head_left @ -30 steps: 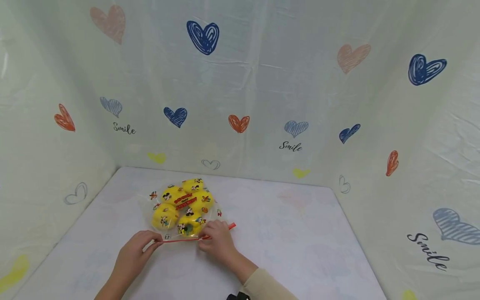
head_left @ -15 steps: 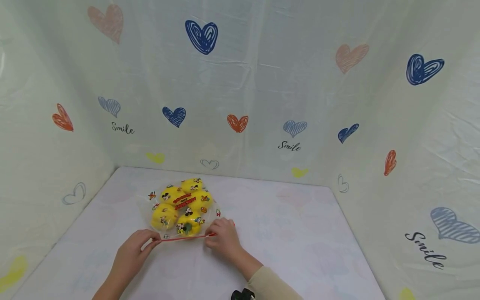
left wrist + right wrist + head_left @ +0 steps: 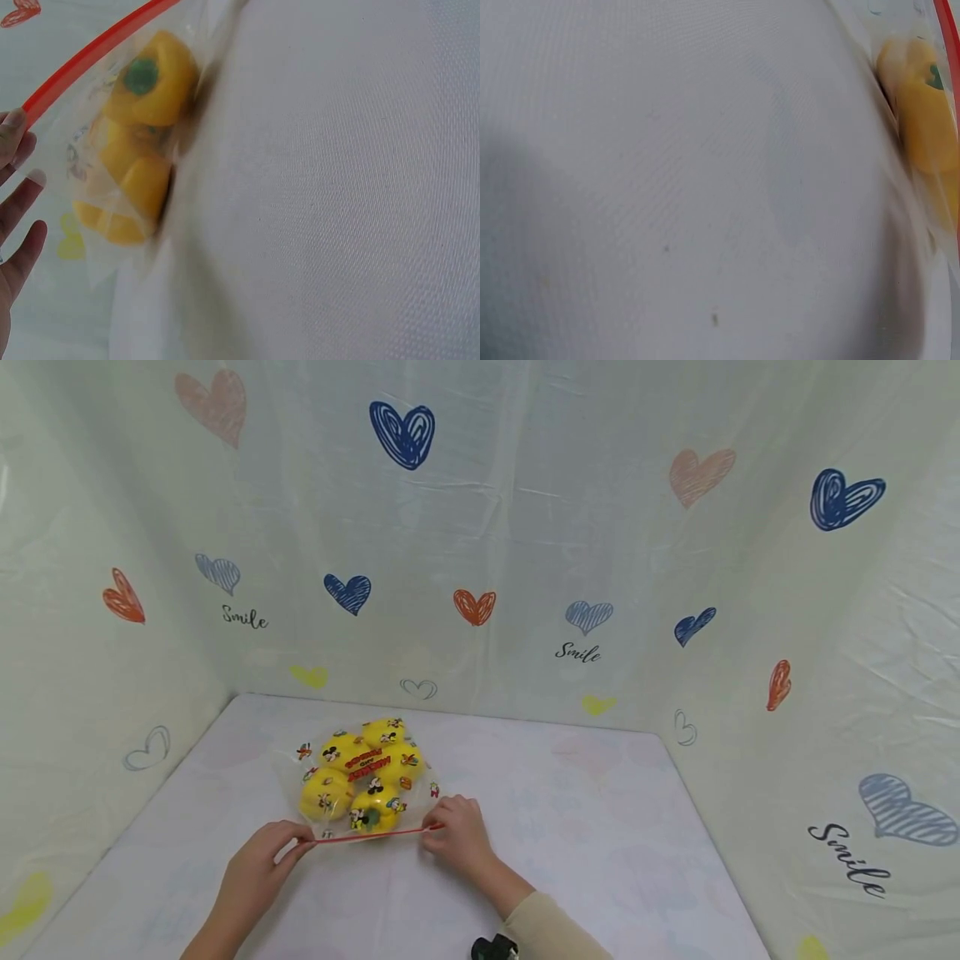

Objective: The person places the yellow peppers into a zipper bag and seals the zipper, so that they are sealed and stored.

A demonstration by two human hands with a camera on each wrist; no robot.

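Observation:
A clear zip bag point(image 3: 367, 762) printed with cartoon figures lies on the table, holding several yellow bell peppers point(image 3: 154, 79); one shows a green stem. Along its near edge runs a red zip strip point(image 3: 367, 837). My left hand point(image 3: 258, 867) pinches the strip's left end between thumb and forefinger, while in the left wrist view the other fingers point(image 3: 22, 206) are spread. At the right end, my right hand point(image 3: 459, 835) pinches the strip and covers the bag's corner. Only the bag's side shows in the right wrist view, without the hand.
The white table cover point(image 3: 585, 852) extends to the right of the bag. Behind and at both sides hangs a pale curtain point(image 3: 525, 527) with printed hearts. A black device point(image 3: 495, 947) sits by the right sleeve point(image 3: 555, 927).
My right hand has slid rightward along the red strip to its right end, leaving more of the strip in sight. My left hand has stayed at the left end, shifting slightly left.

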